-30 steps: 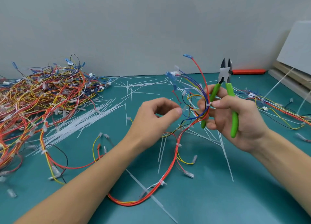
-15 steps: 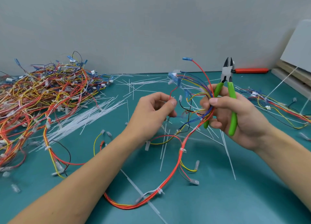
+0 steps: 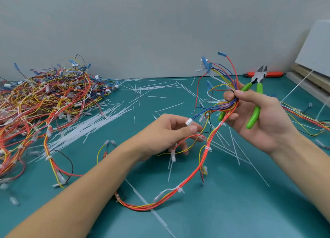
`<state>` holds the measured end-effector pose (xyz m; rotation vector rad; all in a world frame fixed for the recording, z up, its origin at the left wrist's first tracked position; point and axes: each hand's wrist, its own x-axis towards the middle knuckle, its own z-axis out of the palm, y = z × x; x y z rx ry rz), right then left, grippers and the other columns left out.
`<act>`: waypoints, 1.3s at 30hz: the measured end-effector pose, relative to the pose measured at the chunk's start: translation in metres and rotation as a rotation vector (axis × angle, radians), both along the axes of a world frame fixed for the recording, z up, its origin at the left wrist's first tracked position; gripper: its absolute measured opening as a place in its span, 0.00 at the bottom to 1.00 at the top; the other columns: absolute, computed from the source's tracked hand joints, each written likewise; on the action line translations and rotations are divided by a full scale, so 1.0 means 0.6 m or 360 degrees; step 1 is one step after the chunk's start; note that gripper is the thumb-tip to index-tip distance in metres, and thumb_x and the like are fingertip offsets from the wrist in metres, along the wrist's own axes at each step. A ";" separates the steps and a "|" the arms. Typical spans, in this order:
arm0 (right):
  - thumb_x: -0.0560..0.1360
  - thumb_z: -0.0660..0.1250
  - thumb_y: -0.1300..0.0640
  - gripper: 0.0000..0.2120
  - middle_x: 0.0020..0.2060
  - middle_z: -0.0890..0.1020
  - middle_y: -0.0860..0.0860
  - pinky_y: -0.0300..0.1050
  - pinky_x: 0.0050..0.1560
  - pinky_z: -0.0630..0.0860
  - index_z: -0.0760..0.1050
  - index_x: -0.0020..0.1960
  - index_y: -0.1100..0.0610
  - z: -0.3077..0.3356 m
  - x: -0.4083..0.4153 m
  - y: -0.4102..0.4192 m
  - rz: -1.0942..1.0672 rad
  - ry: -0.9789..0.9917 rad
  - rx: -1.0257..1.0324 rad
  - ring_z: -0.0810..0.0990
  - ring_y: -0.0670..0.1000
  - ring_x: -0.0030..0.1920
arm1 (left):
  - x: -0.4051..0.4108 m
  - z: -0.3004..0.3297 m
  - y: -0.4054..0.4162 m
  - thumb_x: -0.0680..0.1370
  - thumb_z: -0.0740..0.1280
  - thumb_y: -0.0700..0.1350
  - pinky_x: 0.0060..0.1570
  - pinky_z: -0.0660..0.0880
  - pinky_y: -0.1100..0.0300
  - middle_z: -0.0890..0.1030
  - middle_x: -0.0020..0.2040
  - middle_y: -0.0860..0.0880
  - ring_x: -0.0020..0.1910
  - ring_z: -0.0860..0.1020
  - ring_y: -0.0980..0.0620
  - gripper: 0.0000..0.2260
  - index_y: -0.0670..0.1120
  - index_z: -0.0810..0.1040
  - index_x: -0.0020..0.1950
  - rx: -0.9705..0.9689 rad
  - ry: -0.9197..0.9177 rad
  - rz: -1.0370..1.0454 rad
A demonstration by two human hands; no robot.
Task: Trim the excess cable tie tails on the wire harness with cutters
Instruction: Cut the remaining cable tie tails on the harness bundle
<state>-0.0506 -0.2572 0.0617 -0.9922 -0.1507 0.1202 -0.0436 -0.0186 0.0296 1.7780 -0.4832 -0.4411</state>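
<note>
Since the earlier frames, left hand (image 3: 166, 136) has dropped lower and nearer the body, and now holds a small white connector (image 3: 189, 121) at the end of a blue lead, pinched between thumb and forefinger; the remaining fingers are loosely curled beneath. Right hand (image 3: 259, 120) has risen slightly and remains to the right.

Right hand grips two items at once: the wire harness (image 3: 201, 168), pinched between thumb and fingers where its leads fan out, and the green-handled cutters (image 3: 256, 95), lying across the palm with the tips pointing up and away. Cutter tips stand slightly parted, clear of any tie.

From the right hand the harness hangs in a loop, its lowest run lying on the teal bench (image 3: 232, 211). White cable ties (image 3: 179, 189) band the red and yellow bundle at several places; tail length cannot be judged.

Pile of further harnesses (image 3: 44, 98) occupies the bench at far left. Loose white cable ties and cut tails (image 3: 85, 128) lie scattered beside it and under both hands. An orange-handled tool (image 3: 273, 74) lies at the bench's far edge, behind the cutters.
</note>
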 end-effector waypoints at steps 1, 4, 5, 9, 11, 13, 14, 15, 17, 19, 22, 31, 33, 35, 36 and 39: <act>0.76 0.64 0.60 0.08 0.41 0.77 0.49 0.36 0.30 0.68 0.73 0.54 0.52 0.000 0.000 0.001 -0.0010 0.0007 0.0001 0.73 0.46 0.34 | 0.000 0.000 0.002 0.83 0.67 0.47 0.39 0.75 0.57 0.87 0.54 0.48 0.36 0.80 0.51 0.10 0.46 0.82 0.61 -0.0009 0.0040 -0.0067; 0.78 0.62 0.61 0.07 0.41 0.76 0.49 0.36 0.30 0.68 0.72 0.55 0.52 0.000 0.001 0.003 -0.0007 0.0025 0.0033 0.73 0.46 0.34 | 0.000 0.002 0.007 0.83 0.67 0.47 0.37 0.75 0.66 0.87 0.53 0.45 0.37 0.77 0.53 0.10 0.46 0.82 0.62 -0.0093 0.0147 -0.0173; 0.78 0.62 0.61 0.08 0.41 0.75 0.49 0.36 0.30 0.68 0.72 0.55 0.52 0.000 0.000 0.003 -0.0007 0.0030 0.0049 0.73 0.46 0.34 | 0.000 0.003 0.007 0.83 0.68 0.46 0.35 0.73 0.67 0.87 0.51 0.44 0.37 0.77 0.53 0.10 0.46 0.83 0.62 -0.0111 0.0159 -0.0179; 0.78 0.62 0.61 0.06 0.41 0.75 0.49 0.36 0.30 0.68 0.72 0.53 0.52 0.002 -0.004 0.005 0.0055 0.0011 0.0091 0.72 0.47 0.36 | -0.003 0.002 0.002 0.79 0.71 0.46 0.30 0.68 0.68 0.85 0.44 0.50 0.34 0.75 0.55 0.13 0.46 0.82 0.63 -0.0083 0.0136 -0.0235; 0.79 0.61 0.60 0.05 0.41 0.74 0.49 0.35 0.31 0.68 0.72 0.52 0.53 0.002 -0.006 0.006 0.0117 -0.0001 0.0098 0.73 0.47 0.37 | -0.005 0.001 -0.004 0.79 0.71 0.43 0.28 0.66 0.70 0.82 0.37 0.52 0.29 0.73 0.59 0.13 0.43 0.82 0.63 -0.0116 0.0130 -0.0227; 0.79 0.60 0.60 0.03 0.41 0.73 0.49 0.35 0.31 0.67 0.71 0.52 0.53 0.000 -0.009 0.007 0.0170 -0.0005 0.0112 0.74 0.47 0.37 | -0.006 0.000 -0.006 0.80 0.71 0.43 0.28 0.64 0.69 0.78 0.32 0.53 0.28 0.70 0.57 0.10 0.41 0.83 0.59 -0.0101 0.0118 -0.0183; 0.79 0.61 0.59 0.03 0.41 0.73 0.49 0.35 0.31 0.67 0.71 0.52 0.54 -0.001 -0.010 0.007 0.0190 -0.0008 0.0125 0.74 0.47 0.38 | -0.006 0.001 -0.006 0.81 0.71 0.44 0.28 0.64 0.66 0.77 0.32 0.53 0.29 0.68 0.55 0.09 0.41 0.84 0.58 -0.0082 0.0123 -0.0151; 0.79 0.61 0.59 0.03 0.41 0.73 0.49 0.35 0.31 0.67 0.71 0.52 0.54 -0.001 -0.010 0.006 0.0202 -0.0016 0.0136 0.74 0.48 0.39 | -0.005 0.002 -0.004 0.81 0.70 0.45 0.28 0.63 0.64 0.75 0.31 0.51 0.30 0.68 0.52 0.09 0.40 0.84 0.56 -0.0067 0.0143 -0.0119; 0.78 0.61 0.59 0.03 0.41 0.73 0.48 0.35 0.31 0.68 0.71 0.51 0.54 0.000 -0.011 0.002 0.0196 -0.0045 0.0136 0.75 0.48 0.39 | -0.001 0.005 0.001 0.80 0.71 0.47 0.27 0.65 0.63 0.73 0.32 0.46 0.29 0.68 0.50 0.09 0.41 0.85 0.48 -0.0060 0.0230 -0.0069; 0.77 0.61 0.59 0.02 0.41 0.73 0.48 0.35 0.31 0.67 0.71 0.50 0.53 0.003 -0.010 -0.001 0.0157 -0.0064 0.0124 0.74 0.48 0.39 | 0.003 0.008 0.004 0.78 0.71 0.48 0.27 0.67 0.64 0.74 0.32 0.49 0.27 0.71 0.52 0.08 0.46 0.84 0.41 -0.0132 0.0408 -0.0010; 0.77 0.62 0.60 0.05 0.40 0.73 0.49 0.35 0.31 0.66 0.72 0.51 0.52 0.002 -0.006 0.001 0.0033 -0.0063 0.0100 0.74 0.49 0.39 | 0.007 0.009 0.006 0.79 0.71 0.46 0.27 0.73 0.65 0.82 0.37 0.50 0.29 0.78 0.55 0.07 0.47 0.86 0.43 -0.0425 0.0599 0.0160; 0.78 0.68 0.65 0.12 0.41 0.82 0.51 0.42 0.33 0.73 0.80 0.51 0.48 -0.016 -0.003 0.021 -0.0669 -0.0092 -0.0599 0.79 0.49 0.39 | 0.007 0.013 0.001 0.76 0.75 0.39 0.34 0.79 0.61 0.87 0.43 0.44 0.40 0.86 0.50 0.02 0.44 0.86 0.47 -0.0653 0.0000 0.0876; 0.78 0.69 0.64 0.12 0.43 0.83 0.51 0.44 0.34 0.72 0.80 0.52 0.47 -0.025 -0.004 0.028 -0.0780 -0.0050 -0.0746 0.79 0.49 0.40 | 0.005 0.009 0.001 0.75 0.77 0.40 0.36 0.80 0.61 0.87 0.40 0.51 0.39 0.84 0.55 0.03 0.47 0.87 0.46 -0.0329 -0.0498 0.1031; 0.79 0.68 0.62 0.10 0.43 0.82 0.50 0.44 0.34 0.72 0.79 0.54 0.47 -0.026 -0.004 0.031 -0.0836 0.0032 -0.0754 0.79 0.50 0.42 | 0.002 0.008 -0.001 0.74 0.77 0.41 0.40 0.76 0.68 0.86 0.39 0.58 0.39 0.83 0.59 0.04 0.51 0.88 0.45 -0.0105 -0.0900 0.1078; 0.79 0.68 0.62 0.10 0.44 0.82 0.51 0.44 0.34 0.72 0.78 0.54 0.48 -0.024 -0.004 0.030 -0.0852 0.0056 -0.0715 0.79 0.51 0.42 | 0.000 0.008 -0.002 0.74 0.77 0.42 0.40 0.74 0.71 0.85 0.38 0.60 0.38 0.82 0.60 0.04 0.52 0.88 0.44 -0.0061 -0.1016 0.1066; 0.79 0.67 0.61 0.07 0.46 0.83 0.53 0.44 0.33 0.73 0.76 0.53 0.50 -0.012 -0.007 0.022 -0.0870 0.0049 -0.0458 0.81 0.51 0.39 | 0.000 0.004 -0.003 0.74 0.77 0.42 0.38 0.69 0.75 0.84 0.38 0.63 0.38 0.81 0.61 0.05 0.52 0.87 0.45 -0.0022 -0.1140 0.1001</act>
